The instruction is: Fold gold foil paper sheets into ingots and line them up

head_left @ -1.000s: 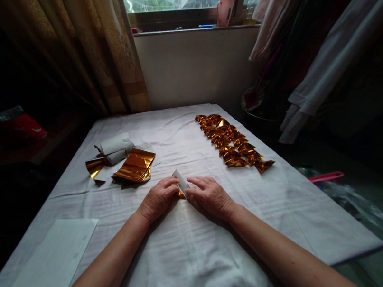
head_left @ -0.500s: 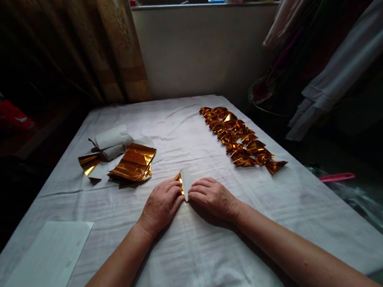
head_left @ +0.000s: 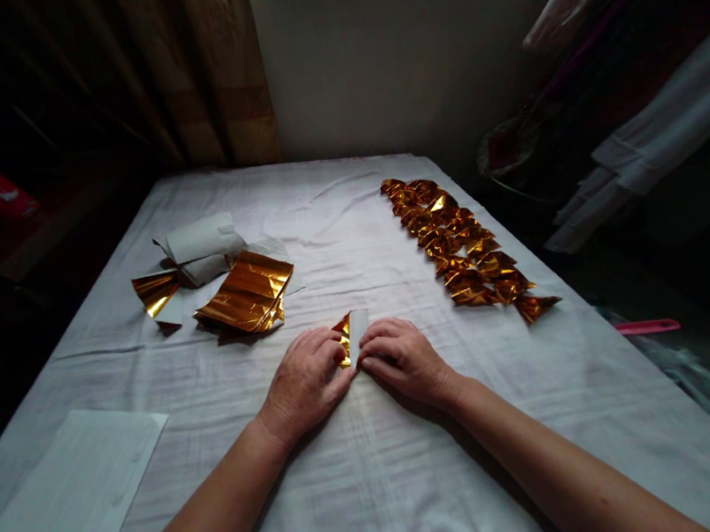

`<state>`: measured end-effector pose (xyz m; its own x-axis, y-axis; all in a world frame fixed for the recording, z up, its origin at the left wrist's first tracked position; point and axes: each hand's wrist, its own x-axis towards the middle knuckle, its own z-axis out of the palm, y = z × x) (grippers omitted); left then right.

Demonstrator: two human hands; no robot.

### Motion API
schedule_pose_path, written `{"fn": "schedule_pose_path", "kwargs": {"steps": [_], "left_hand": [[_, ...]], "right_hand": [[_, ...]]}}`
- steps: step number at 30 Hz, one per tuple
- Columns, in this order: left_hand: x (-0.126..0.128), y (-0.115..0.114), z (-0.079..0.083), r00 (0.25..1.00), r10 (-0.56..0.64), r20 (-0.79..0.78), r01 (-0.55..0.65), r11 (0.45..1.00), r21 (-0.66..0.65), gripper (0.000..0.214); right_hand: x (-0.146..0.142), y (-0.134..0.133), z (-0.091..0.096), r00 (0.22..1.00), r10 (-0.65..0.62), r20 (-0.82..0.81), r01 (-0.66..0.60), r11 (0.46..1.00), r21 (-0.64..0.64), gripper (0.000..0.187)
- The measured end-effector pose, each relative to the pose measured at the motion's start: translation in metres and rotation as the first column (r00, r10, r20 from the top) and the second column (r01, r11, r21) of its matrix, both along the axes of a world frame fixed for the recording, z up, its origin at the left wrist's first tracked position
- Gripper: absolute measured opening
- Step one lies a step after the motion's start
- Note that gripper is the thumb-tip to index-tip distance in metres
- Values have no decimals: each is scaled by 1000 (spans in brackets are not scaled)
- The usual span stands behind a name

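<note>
Gold foil [head_left: 345, 347], seemingly folded, held between both hands [head_left: 305, 380] [head_left: 406, 361].

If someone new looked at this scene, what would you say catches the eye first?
Probably the shiny gold folded pieces in rows along the right side of the table. Next might come the stack of gold sheets on the left, then the small gold-and-white piece between the left hand and right hand.

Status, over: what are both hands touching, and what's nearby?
Left hand, right hand: both touching folded foil paper. Gold and white faces showing, on white cloth. Gold foil stack beyond left hand, apart.
</note>
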<state>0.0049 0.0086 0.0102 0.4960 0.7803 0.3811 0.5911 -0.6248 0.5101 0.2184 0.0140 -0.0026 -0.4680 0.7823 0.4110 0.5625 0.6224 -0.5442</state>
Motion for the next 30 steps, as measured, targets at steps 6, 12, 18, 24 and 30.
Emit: {"fn": "schedule_pose_path", "kwargs": {"steps": [6,12,18,24,30], "left_hand": [[-1,0,0,1000,2,2,-2,1000,-12,4],[-1,-1,1,1000,5,2,-5,1000,-19,5],[-1,0,1,1000,-2,2,2,999,-39,4],[-1,-1,3,1000,-2,-3,2,999,-33,7],[-1,-1,4,1000,-1,1,1,999,-38,4]], "right_hand": [[-12,-4,1,992,-124,-13,122,990,-68,7],[-15,-8,4,986,-166,-24,163,982,-99,6],[4,-5,2,999,42,27,-39,996,-79,7],[9,0,-2,996,79,36,-78,996,-44,6],[-3,2,-2,997,-49,55,51,998,-27,8]]}}
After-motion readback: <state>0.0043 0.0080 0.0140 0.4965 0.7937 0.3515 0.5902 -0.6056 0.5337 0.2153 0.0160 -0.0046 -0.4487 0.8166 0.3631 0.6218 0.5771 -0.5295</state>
